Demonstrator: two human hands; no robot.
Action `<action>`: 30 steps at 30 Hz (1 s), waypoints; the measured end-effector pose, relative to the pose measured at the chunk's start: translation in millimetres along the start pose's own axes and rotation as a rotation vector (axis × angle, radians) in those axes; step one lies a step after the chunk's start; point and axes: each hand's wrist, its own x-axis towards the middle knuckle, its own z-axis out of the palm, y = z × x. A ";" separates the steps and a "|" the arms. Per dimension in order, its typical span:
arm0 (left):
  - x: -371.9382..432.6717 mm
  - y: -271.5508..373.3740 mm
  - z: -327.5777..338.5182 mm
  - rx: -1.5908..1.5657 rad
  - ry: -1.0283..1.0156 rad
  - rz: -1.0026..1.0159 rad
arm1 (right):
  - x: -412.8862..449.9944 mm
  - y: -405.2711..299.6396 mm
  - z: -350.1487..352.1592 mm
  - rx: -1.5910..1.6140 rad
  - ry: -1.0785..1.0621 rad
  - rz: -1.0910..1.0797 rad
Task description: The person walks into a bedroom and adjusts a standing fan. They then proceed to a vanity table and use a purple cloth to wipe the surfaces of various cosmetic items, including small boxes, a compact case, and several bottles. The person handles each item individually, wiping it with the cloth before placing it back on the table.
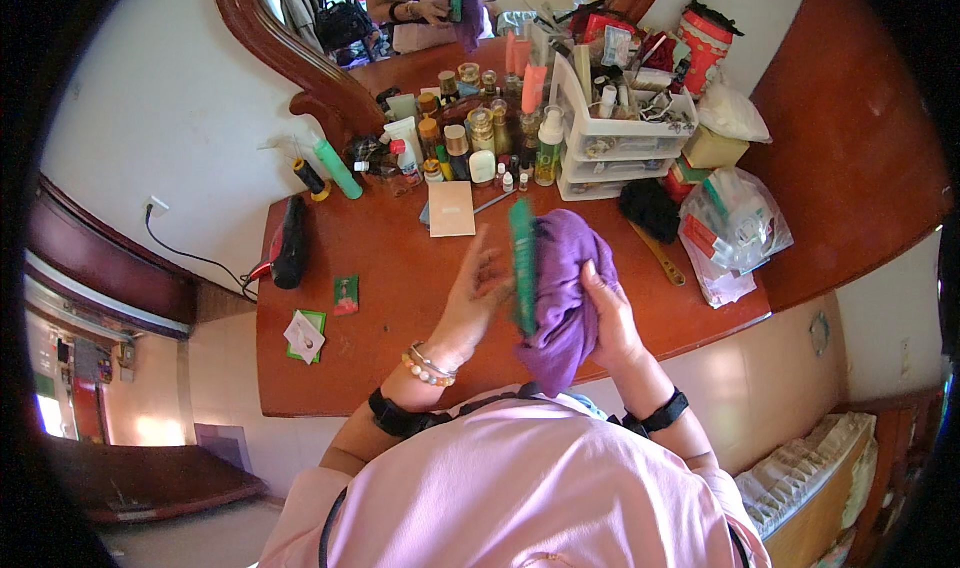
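Observation:
My right hand [616, 309] grips a bunched purple cloth [566, 290] above the front part of the wooden dressing table [405, 298]. Against the cloth's left side stands a flat green object [523, 268], blurred, so its kind cannot be told. My left hand [476, 290] is just left of the green object, fingers spread and partly blurred; whether its fingertips touch that object is unclear. The mirror [427, 12] reflects both hands with the cloth and the green object. A pale pink flat box or booklet [452, 209] lies behind my hands.
Bottles and jars [480, 129] crowd the back beside clear plastic drawers [622, 148]. A hair dryer [289, 245], a green-edged packet [306, 337] and a small green-red packet [346, 295] lie left. A black-bristled brush [649, 211] and a filled plastic bag [735, 219] lie right.

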 end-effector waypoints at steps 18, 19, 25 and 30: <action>-10.3 23.6 6.7 -0.253 -0.312 -0.264 | 31.9 11.1 17.1 -1.222 0.238 -0.886; -11.3 24.9 5.7 -0.305 -0.286 -0.258 | 37.5 9.6 10.6 -1.124 0.241 -0.840; -6.3 37.5 -9.5 -0.579 -0.169 -0.261 | 43.3 11.6 -33.4 -0.798 0.175 -0.593; 2.1 34.7 -46.9 -0.271 0.121 -0.129 | 35.6 -4.8 -47.9 -1.226 0.238 -0.723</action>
